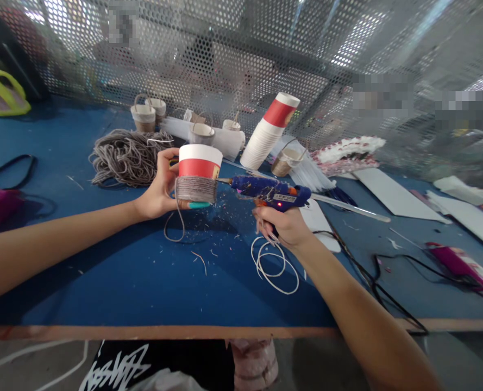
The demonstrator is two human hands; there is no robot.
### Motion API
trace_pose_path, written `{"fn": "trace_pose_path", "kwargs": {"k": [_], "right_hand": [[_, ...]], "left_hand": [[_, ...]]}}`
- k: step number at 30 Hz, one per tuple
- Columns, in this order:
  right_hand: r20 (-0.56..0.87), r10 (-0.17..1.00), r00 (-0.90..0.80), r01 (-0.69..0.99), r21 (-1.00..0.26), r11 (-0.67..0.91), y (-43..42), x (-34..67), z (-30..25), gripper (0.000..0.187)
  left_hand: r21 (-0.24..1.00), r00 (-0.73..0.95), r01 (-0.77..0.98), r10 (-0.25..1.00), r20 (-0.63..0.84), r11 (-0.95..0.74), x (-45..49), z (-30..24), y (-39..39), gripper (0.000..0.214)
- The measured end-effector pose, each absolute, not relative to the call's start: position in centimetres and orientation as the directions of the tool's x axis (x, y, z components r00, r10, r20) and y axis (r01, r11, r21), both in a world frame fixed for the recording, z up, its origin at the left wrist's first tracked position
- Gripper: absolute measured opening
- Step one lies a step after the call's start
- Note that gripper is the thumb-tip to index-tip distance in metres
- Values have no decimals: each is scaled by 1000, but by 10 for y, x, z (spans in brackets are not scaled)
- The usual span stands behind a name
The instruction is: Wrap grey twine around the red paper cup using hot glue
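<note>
Grey cord (196, 190) wraps the lower half of a red-and-white cup (199, 157), held up over the table (123, 282). Left hand (155, 193): fingers clamped on the cup's side and base. Right hand (286, 222): fingers round the glue gun (259, 187), nozzle (225, 181) at the cord's top edge, contact unclear. Looks like mid-wrap gluing. Next move calls for a thin bead, then the loose tail (174, 240) laid snug above; skin clear of the tip.
</note>
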State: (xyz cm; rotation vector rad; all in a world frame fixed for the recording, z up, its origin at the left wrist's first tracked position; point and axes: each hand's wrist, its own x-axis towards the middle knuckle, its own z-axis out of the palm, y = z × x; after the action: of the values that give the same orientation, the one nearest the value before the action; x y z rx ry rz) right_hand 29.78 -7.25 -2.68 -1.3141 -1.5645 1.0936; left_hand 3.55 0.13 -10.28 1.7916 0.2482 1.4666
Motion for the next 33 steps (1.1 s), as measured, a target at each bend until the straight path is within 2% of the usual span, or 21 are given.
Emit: {"fn": "trace_pose_path", "kwargs": {"k": [10, 15, 18, 21, 23, 25, 30, 33], "right_hand": [[31, 991, -130, 339, -938, 73, -72, 298, -28, 35], [19, 988, -156, 473, -876, 91, -67, 301, -27, 33], [125, 986, -108, 655, -737, 165, -57, 305, -29, 25], [239, 967, -84, 850, -490, 195, -46, 309, -34, 25], [210, 972, -103, 915, -363, 176, -40, 312, -37, 32], [164, 977, -136, 933, -309, 182, -38, 316, -38, 40], [64, 940, -334, 895, -293, 338, -44, 332, -22, 53], [95, 907, -410, 826, -382, 414, -50, 333, -13, 57]], "left_hand": [[629, 260, -287, 573, 777, -722, 32, -102, 4, 90], [615, 259, -276, 559, 788, -739, 33, -103, 5, 93], [588, 229, -253, 543, 808, -768, 35, -106, 6, 98], [535, 172, -191, 509, 843, -823, 36, -107, 7, 102], [523, 158, -123, 503, 849, -844, 36, -108, 7, 102], [529, 165, -53, 515, 841, -847, 35, -107, 6, 99], [541, 166, 80, 547, 821, -837, 35, -103, 1, 97], [515, 155, 130, 530, 834, -848, 36, -102, -1, 97]]}}
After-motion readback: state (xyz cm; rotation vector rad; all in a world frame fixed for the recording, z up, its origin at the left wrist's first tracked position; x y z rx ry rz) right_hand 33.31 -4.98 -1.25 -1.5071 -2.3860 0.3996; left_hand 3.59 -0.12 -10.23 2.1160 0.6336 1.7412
